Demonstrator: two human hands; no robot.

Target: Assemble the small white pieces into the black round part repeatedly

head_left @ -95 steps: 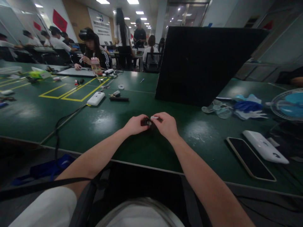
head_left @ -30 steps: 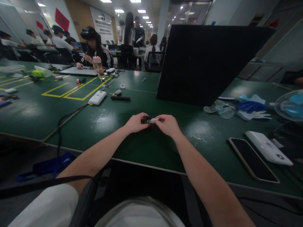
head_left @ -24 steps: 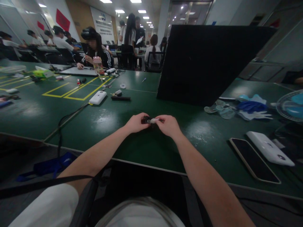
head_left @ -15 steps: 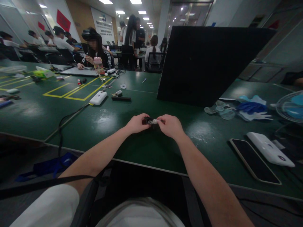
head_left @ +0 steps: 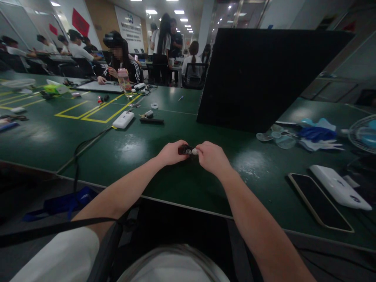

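Note:
Above the green table (head_left: 164, 180), my left hand (head_left: 170, 153) is closed around a small dark block-like object (head_left: 184, 150) that has a round silvery part on its near side. My right hand (head_left: 214, 157) pinches a small whitish, rounded piece (head_left: 194, 151) between thumb and fingertips. The whitish piece is right beside the dark object's right end; whether they touch, I cannot tell. Both things are too small to name, and my fingers partly cover them.
A large black panel (head_left: 264, 78) stands beyond my right hand. To the right are a phone (head_left: 320, 201), a white power bank (head_left: 337, 186), blue gloves (head_left: 317, 134) and a fan (head_left: 364, 131). Ahead-left lie a black bar (head_left: 152, 121) and another white device (head_left: 123, 120). A person sits across the table.
More of the dark object's face and its round silvery part shows in my left hand. The whitish piece has shifted slightly right with my right hand. The whole view has shifted a little.

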